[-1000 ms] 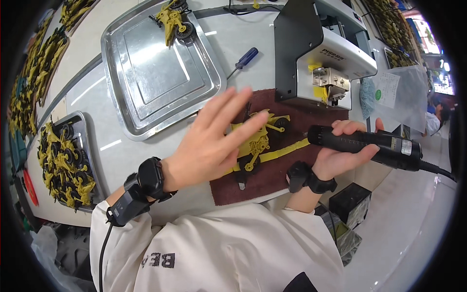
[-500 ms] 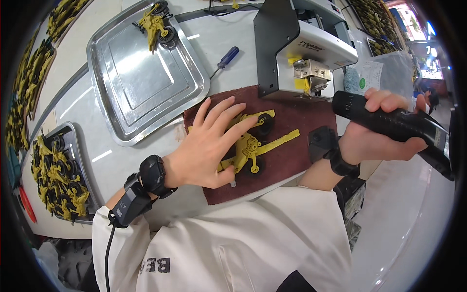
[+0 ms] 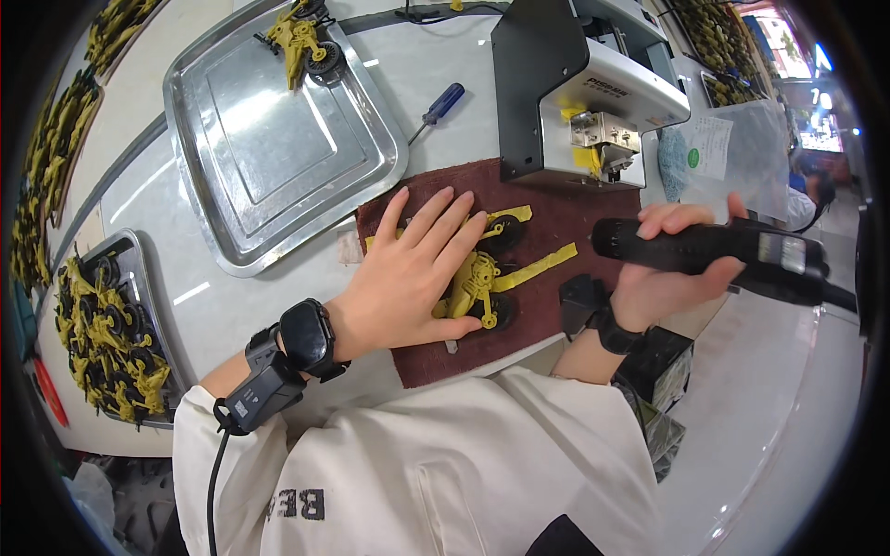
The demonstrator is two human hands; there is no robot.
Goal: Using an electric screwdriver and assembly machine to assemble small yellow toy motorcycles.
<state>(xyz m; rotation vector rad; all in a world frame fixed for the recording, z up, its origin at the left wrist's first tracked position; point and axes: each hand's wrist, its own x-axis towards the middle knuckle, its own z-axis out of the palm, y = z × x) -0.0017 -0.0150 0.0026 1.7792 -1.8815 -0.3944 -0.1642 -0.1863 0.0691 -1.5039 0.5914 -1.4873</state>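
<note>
My left hand (image 3: 408,278) lies with fingers spread over a yellow toy motorcycle (image 3: 476,278) with black wheels. It covers much of the toy, and the thumb rests near the lower wheel. Under the toy is a dark red-brown cloth (image 3: 565,208), where a yellow strip (image 3: 538,267) runs out to the right. In my right hand (image 3: 644,292) is a black, cylindrical corded tool that looks like an electric screwdriver (image 3: 686,243). It is held roughly level right of the cloth, apart from the toy; no bit can be made out.
A white and black machine (image 3: 593,102) stands behind the cloth. To the left is a large metal tray (image 3: 269,167) bearing one yellow motorcycle. A blue-handled screwdriver (image 3: 442,104) lies between them. Another tray (image 3: 153,278) at far left holds several yellow-and-black toys. Plastic bags (image 3: 746,153) lie at right.
My right hand has brought the black tool left and a little lower, closer to the cloth. My left thumb has moved out toward the lower wheel while that hand stays on the toy.
</note>
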